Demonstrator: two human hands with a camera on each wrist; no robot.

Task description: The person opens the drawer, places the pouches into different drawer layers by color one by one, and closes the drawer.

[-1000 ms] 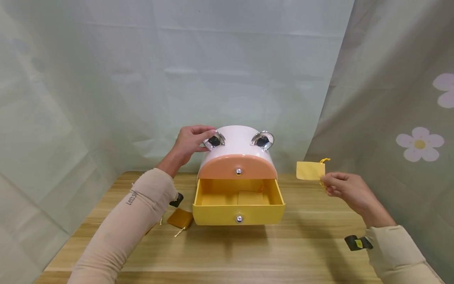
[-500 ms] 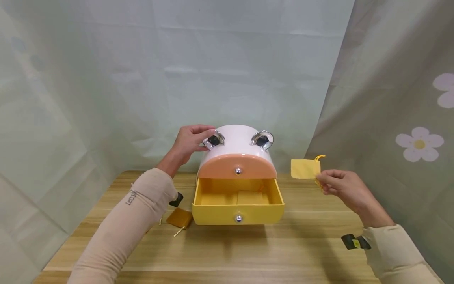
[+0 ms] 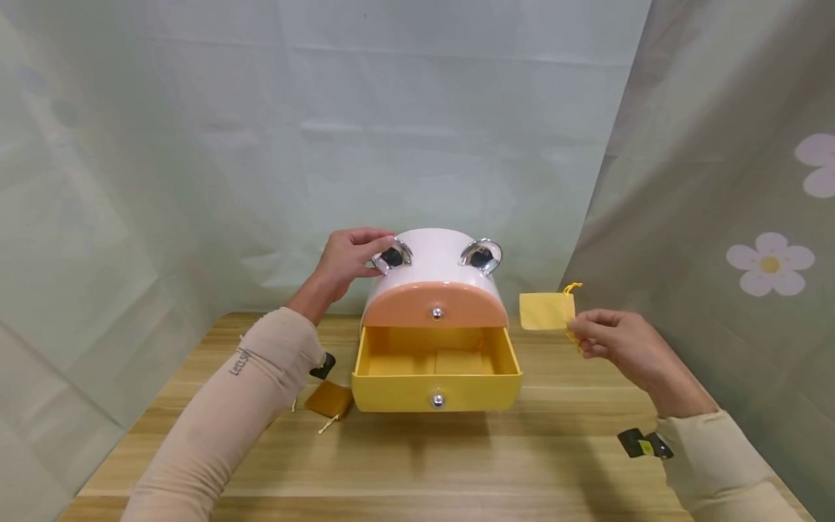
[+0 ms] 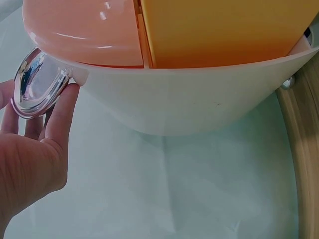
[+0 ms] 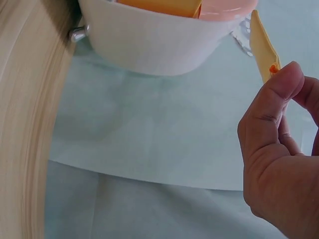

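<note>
A white rounded storage box [image 3: 435,264] with two shiny ear-shaped handles stands at the back of the wooden table [image 3: 417,457]. Its peach upper drawer [image 3: 435,306] is closed and its yellow lower drawer [image 3: 436,371] is pulled out, with a yellow pouch [image 3: 459,360] lying inside. My left hand [image 3: 349,262] grips the box's left ear [image 4: 35,82] with curled fingers. To the right of the box my right hand [image 3: 613,341] pinches a small yellow drawstring pouch [image 3: 546,310] in the air; the same pouch [image 5: 264,45] shows edge-on in the right wrist view.
A brown pouch [image 3: 329,399] with a loose cord lies on the table left of the open drawer. Pale green cloth hangs behind, and a grey cloth with white flowers [image 3: 770,262] closes off the right side.
My right hand has carried the yellow pouch to the left, closer to the box. My left hand has kept its hold on the ear.
</note>
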